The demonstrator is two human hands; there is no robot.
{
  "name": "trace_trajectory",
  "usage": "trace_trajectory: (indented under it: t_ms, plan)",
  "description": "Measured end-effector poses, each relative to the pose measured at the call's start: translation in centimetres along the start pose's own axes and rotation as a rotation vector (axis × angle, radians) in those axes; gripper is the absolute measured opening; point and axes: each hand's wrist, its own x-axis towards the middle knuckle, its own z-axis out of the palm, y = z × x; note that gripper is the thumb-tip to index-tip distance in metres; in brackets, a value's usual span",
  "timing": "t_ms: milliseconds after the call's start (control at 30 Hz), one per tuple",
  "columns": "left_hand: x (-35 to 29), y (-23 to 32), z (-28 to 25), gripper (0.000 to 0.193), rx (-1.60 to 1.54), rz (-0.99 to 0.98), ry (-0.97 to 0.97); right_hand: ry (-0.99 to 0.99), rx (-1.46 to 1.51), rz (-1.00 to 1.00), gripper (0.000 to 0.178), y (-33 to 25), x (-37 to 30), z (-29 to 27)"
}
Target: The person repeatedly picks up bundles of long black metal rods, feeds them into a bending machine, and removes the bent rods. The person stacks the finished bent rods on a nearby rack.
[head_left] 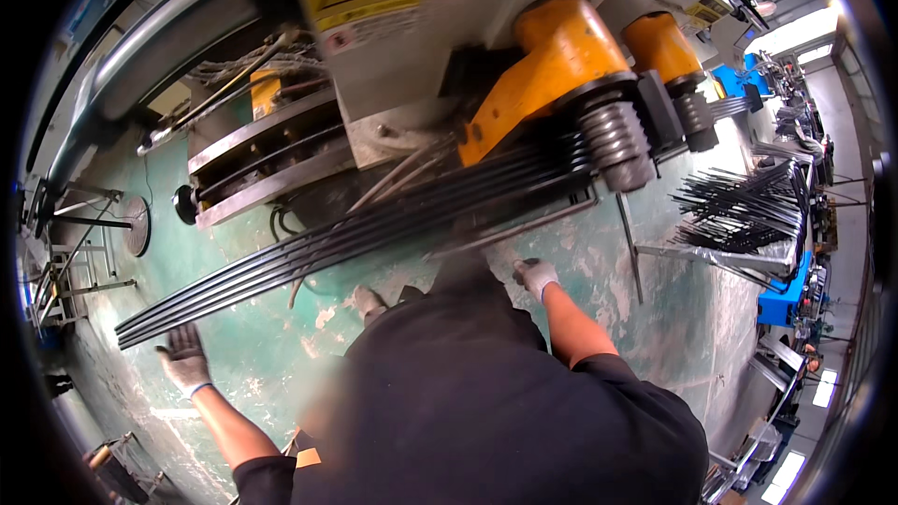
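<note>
Several long black tubes point(245, 282) lie side by side, slanting from the lower left up to the machine. My left hand point(184, 357), in a pale glove with darkened fingers, is open at their near-left ends. Its fingers are stretched out, with the tips at or just below the lowest tube; contact is hard to make out. Below the tubes' right part, my right hand point(535, 275) is gloved too, its fingers curled in, with nothing visible in them. A thin metal bar point(533, 223) runs just above that hand.
Over the tubes stands a machine with orange arms point(552, 65) and thick springs point(617, 142). A steel rail assembly point(271, 178) juts out at the left. On the right, a rack point(716, 257) carries a heap of black rods point(744, 206). A round-based stand point(137, 226) is at far left.
</note>
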Motion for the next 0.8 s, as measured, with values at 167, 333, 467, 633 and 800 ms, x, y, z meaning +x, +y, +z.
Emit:
trace_trajectory:
  t_ms: [167, 333, 467, 633, 800]
  plan:
    - [-5.5, -20.9, -2.0, 0.060, -0.131, -0.425, -0.048, 0.186, -0.652, -0.554, 0.040, -0.1, 7.1, -6.5]
    - [-15.6, -34.8, 3.9, 0.032, 0.308, -0.709, -0.579, 0.048, -0.482, -0.376, 0.042, 0.8, 14.2, -11.1]
    - [-19.9, -34.9, 10.0, 0.028, 0.693, -0.497, -0.570, 0.072, -0.102, -0.370, 0.037, 3.0, 17.5, -12.2]
    - [-19.2, -32.5, 14.7, 0.010, 0.662, -0.571, -0.440, 0.186, -0.166, -0.141, 0.032, -1.2, 6.5, -13.5]
    - [-14.8, -33.7, 11.5, 0.040, 0.814, -0.327, -0.722, 0.162, -0.191, 0.068, 0.042, 6.6, 0.8, -10.3]
